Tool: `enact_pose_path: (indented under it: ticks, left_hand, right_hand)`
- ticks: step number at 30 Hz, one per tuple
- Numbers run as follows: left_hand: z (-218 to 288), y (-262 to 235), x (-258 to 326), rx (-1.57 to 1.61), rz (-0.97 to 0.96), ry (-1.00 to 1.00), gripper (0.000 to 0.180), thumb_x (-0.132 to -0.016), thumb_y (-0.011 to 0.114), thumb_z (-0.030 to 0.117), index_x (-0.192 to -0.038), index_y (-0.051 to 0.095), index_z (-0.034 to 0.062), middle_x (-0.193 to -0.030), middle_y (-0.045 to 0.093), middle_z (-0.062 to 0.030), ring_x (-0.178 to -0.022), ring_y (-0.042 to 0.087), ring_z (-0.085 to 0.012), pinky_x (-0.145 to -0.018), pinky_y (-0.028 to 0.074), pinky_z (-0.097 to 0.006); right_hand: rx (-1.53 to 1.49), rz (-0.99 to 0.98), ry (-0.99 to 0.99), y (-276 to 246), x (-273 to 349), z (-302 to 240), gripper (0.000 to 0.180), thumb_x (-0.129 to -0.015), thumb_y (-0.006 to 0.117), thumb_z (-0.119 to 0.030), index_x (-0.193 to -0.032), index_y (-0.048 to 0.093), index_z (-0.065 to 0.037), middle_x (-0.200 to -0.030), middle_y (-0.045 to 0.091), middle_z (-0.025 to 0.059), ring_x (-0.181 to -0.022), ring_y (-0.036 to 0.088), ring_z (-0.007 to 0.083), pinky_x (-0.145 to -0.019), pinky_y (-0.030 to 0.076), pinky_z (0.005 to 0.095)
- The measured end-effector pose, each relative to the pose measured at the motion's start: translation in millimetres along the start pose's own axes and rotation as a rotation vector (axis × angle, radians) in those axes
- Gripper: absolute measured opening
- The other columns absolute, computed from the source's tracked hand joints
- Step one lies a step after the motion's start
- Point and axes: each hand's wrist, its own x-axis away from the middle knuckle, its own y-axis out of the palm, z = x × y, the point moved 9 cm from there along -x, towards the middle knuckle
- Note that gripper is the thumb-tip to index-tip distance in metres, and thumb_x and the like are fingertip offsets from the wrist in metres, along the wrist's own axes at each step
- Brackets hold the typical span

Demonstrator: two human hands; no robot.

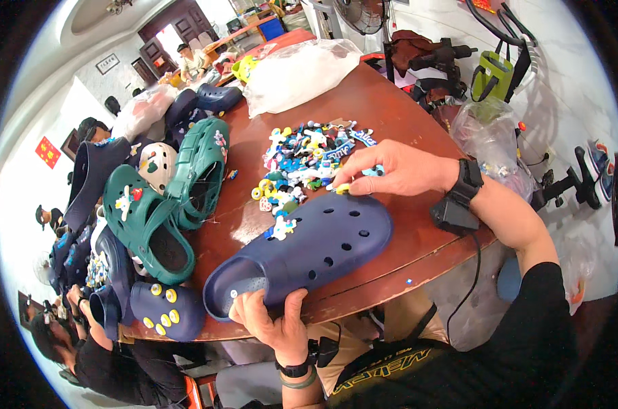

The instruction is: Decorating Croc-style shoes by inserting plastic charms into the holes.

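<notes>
A navy clog (322,235) lies tilted in front of me, its toe to the right, with a white character charm (282,228) fixed on its upper. My left hand (275,324) grips the clog's near edge by the heel, fingers over the rim and thumb against the outer side. Above the toe, my right hand (404,167) pinches a small yellow and white shoe charm (342,189) between thumb and forefinger. Just beyond the clog, a heap of mixed shoe charms (305,157) is spread on the red-brown table (404,116).
Green clogs (149,221) with charms stand at the left, beside a navy clog with yellow round charms (166,310). A clear plastic bag (302,71) lies at the far end. Another person (84,347) sits at the lower left. A fan (361,13) stands beyond the table.
</notes>
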Motion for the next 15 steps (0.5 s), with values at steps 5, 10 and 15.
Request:
enact_pose_path:
  ticks: [5,10,15]
  left_hand:
    - [-1.3,4.5,-1.2,-0.004,-0.072,-0.038,0.056,-0.07,0.082,0.009,-0.117,0.053,0.0005,-0.119,0.048,-0.0155,-0.113,0.043,-0.0315,-0.1,0.032,-0.042]
    - [1.5,6.1,-4.3,-0.017,-0.107,-0.059,0.055,-0.069,0.083,0.013,-0.114,0.053,0.0002,-0.116,0.05,-0.015,-0.111,0.043,-0.0317,-0.099,0.033,-0.042]
    - [4.0,4.3,-3.7,-0.006,-0.087,-0.037,0.056,-0.069,0.084,0.015,-0.113,0.054,0.0005,-0.115,0.051,-0.0148,-0.11,0.043,-0.0318,-0.098,0.033,-0.042]
  right_hand:
    - [-0.05,-0.047,0.02,10.6,-1.0,-1.8,0.024,-0.091,0.063,-0.023,-0.104,0.066,-0.003,-0.089,0.065,0.0019,-0.083,0.056,0.0098,-0.077,0.046,0.0273]
    - [0.068,-0.085,0.144,14.4,-2.9,10.0,0.026,-0.087,0.067,-0.017,-0.11,0.064,-0.004,-0.106,0.062,0.0035,-0.093,0.055,0.0124,-0.085,0.045,0.0293]
    - [-0.032,0.017,0.064,14.2,-5.6,7.3,0.023,-0.087,0.067,-0.021,-0.101,0.067,-0.004,-0.087,0.064,0.0023,-0.08,0.055,0.0108,-0.074,0.046,0.0273]
